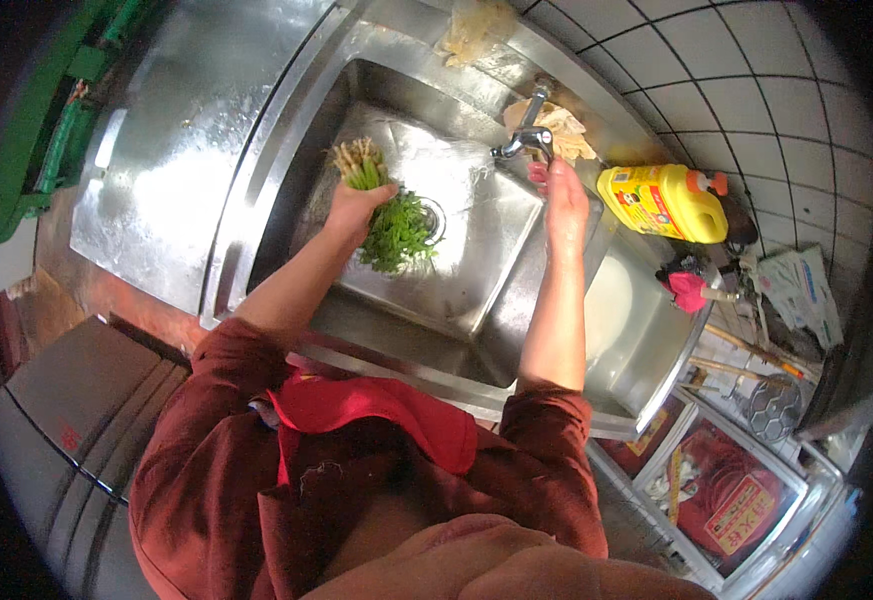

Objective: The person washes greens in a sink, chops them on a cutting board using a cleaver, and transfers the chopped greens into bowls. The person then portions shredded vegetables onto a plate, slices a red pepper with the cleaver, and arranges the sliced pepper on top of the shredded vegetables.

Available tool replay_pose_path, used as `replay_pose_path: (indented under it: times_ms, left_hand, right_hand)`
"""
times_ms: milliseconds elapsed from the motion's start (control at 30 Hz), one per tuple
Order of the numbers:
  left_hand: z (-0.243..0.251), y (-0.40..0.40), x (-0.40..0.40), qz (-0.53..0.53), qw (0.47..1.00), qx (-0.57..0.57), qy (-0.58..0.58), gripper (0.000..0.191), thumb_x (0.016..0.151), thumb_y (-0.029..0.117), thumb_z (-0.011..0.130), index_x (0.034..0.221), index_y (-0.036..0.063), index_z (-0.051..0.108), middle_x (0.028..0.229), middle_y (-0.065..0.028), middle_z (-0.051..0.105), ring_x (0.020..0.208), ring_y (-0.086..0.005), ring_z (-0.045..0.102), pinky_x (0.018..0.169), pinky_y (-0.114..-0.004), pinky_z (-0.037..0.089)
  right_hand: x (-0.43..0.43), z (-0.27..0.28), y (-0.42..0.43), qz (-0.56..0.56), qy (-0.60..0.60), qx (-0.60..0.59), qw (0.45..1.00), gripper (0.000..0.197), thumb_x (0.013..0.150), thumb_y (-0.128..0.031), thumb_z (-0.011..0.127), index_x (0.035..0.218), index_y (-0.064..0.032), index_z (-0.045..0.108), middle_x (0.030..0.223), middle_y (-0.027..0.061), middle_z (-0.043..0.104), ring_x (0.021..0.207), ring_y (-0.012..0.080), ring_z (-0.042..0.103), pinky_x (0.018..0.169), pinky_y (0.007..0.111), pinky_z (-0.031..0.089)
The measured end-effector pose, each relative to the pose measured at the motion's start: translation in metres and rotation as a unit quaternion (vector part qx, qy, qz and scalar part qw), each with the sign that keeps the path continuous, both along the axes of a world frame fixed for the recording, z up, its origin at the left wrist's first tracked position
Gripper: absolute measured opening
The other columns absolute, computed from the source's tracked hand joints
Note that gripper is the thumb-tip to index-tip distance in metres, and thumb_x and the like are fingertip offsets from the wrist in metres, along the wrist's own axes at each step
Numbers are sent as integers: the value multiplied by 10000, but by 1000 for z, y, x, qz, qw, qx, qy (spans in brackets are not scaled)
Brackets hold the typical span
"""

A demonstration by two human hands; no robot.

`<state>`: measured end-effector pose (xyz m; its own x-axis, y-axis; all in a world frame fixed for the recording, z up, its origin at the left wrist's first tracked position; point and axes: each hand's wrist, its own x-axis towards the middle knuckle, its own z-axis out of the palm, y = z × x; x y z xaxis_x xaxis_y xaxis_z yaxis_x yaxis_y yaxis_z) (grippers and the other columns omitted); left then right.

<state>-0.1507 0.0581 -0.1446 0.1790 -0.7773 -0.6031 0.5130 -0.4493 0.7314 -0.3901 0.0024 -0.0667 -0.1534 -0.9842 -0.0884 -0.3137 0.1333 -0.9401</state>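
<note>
My left hand point(361, 210) grips a bunch of leafy greens point(399, 232) by its stems. The pale cut ends point towards the far side, and the leaves hang over the drain point(432, 219), partly covering it. Below the bunch lies the stainless steel sink basin point(406, 307), its floor wet and shiny. My right hand point(562, 199) is at the chrome faucet point(530, 142) on the back right, fingers closed around the end of its lever. The fingers hide part of the lever. Ripples show on the basin floor near the spout.
A yellow detergent jug point(661, 202) with an orange pump leans by the tiled wall point(706, 67). Behind the faucet is a crumpled tan cloth point(567, 131). A second basin point(631, 337) adjoins on the right; a steel worktop point(173, 157) extends left. Below right stands a fire-hose cabinet point(729, 487).
</note>
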Motion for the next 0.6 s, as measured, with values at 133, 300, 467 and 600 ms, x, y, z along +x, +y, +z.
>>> replay_pose_path:
  times_ms: [133, 300, 467, 600]
  left_hand:
    - [27, 19, 18, -23, 998, -58, 0, 270, 640, -35, 656, 877, 13, 534, 805, -50, 562, 711, -156, 549, 658, -285, 450]
    - [52, 45, 43, -29, 994, -100, -40, 265, 640, -42, 646, 871, 21, 531, 793, -38, 557, 693, -149, 543, 640, -275, 450]
    - [84, 59, 50, -40, 996, -80, -18, 270, 638, -44, 641, 872, 27, 527, 785, -37, 552, 691, -150, 542, 643, -276, 446]
    - [95, 70, 64, -25, 993, -109, -25, 278, 640, -40, 642, 883, 23, 523, 792, -47, 557, 702, -159, 543, 648, -279, 442]
  right_hand:
    - [17, 19, -3, 53, 306, 57, 949, 283, 817, -210, 438, 943, 34, 506, 832, 212, 594, 810, 306, 579, 707, 373, 442]
    - [56, 26, -6, 46, 347, 69, 934, 294, 772, -229, 485, 863, 47, 531, 851, 271, 561, 832, 386, 544, 745, 431, 421]
    - [28, -8, -11, 32, 235, 53, 970, 306, 812, -234, 507, 960, 34, 518, 761, 141, 596, 686, 201, 600, 558, 315, 464]
    - [43, 21, 4, 59, 151, 105, 981, 356, 797, -265, 526, 1003, 25, 503, 827, 168, 591, 721, 242, 592, 602, 320, 456]
